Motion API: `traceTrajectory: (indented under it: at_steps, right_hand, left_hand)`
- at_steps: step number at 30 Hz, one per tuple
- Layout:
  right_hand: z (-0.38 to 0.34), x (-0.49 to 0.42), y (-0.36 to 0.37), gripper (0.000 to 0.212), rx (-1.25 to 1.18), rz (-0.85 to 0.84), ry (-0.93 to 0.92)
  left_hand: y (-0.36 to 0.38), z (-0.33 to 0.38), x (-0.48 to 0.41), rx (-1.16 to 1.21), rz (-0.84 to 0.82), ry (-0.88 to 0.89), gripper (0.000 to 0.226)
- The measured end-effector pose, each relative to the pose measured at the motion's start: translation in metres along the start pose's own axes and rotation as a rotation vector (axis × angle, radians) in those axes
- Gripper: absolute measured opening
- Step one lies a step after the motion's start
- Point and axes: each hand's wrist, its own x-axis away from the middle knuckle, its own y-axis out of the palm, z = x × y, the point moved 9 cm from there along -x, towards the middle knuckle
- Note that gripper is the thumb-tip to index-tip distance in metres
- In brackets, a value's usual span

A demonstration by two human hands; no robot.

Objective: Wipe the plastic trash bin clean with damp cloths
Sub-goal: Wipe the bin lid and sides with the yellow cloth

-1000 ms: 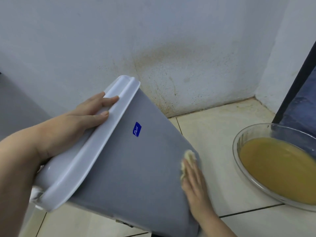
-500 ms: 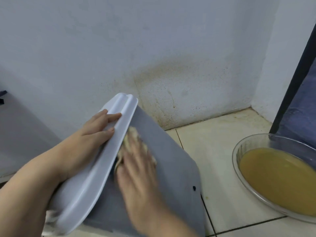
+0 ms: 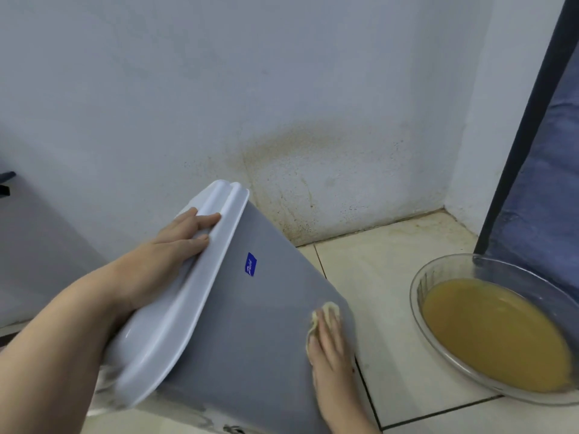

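A grey plastic trash bin (image 3: 250, 324) with a white lid rim (image 3: 188, 292) is tipped over toward me on the tiled floor, with a small blue sticker (image 3: 250, 264) on its side. My left hand (image 3: 169, 255) grips the white rim at the top. My right hand (image 3: 330, 346) lies flat on the grey side near the bin's lower right edge and presses a small pale yellow cloth (image 3: 322, 311), which peeks out past my fingertips.
A clear glass bowl (image 3: 419, 296) of murky yellow-brown water sits on the floor tiles at the right. A stained white wall (image 3: 313, 170) stands right behind the bin. A dark post and blue fabric (image 3: 545, 183) rise at the far right.
My right hand has swept the cloth from up beside the white rim down the grey side to the lower right edge. The blue sticker shows again. My left hand keeps its grip.
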Motion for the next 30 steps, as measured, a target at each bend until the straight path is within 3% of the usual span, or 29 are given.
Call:
traceTrajectory:
  at_steps: [2,4,8,10,11,14,16,22,24,27,30]
  right_hand:
    - [-0.047,-0.006,0.014,0.045,-0.145,0.003,-0.109]
    - [-0.091,-0.006,0.005,0.044,-0.457,0.048,-0.144]
    - [-0.082,-0.010,-0.038,0.041,-1.235,0.185,0.060]
    - [-0.068,-0.015,-0.052,0.038,-1.554,0.198,0.167]
    - [-0.066,-0.017,-0.058,0.042,-1.603,0.204,0.186]
    - [-0.077,-0.018,-0.071,0.047,-1.547,0.142,0.102]
    - [-0.088,-0.014,-0.078,0.049,-1.381,0.124,-0.003]
    - [-0.131,0.042,-0.044,0.043,-0.487,0.413,-0.303]
    - [-0.128,0.056,-0.034,0.046,-0.487,0.523,-0.281]
    - [-0.121,0.024,-0.035,0.044,-0.734,0.472,-0.099]
    - [-0.108,-0.040,-0.068,0.038,-0.801,0.335,-0.047]
  left_hand:
    - [0.005,0.005,0.001,0.003,0.011,-0.008,0.035]
    - [0.016,0.017,0.002,0.048,0.011,-0.009,0.037]
    - [0.022,0.045,0.003,0.291,0.020,0.058,0.034]
    - [0.024,0.045,0.007,0.146,0.009,0.095,0.038]
    - [0.031,0.043,0.008,-0.005,-0.028,0.099,0.042]
    - [0.060,0.042,0.009,-0.314,-0.110,0.131,0.047]
    - [0.069,0.046,0.005,-0.433,-0.091,0.136,0.047]
    - [0.045,0.022,-0.012,-0.617,-0.028,-0.039,0.049]
    - [0.044,0.017,-0.012,-0.626,-0.067,-0.038,0.050]
    - [0.044,0.016,-0.012,-0.632,-0.103,-0.015,0.049]
    - [0.046,0.019,-0.009,-0.625,-0.142,0.004,0.049]
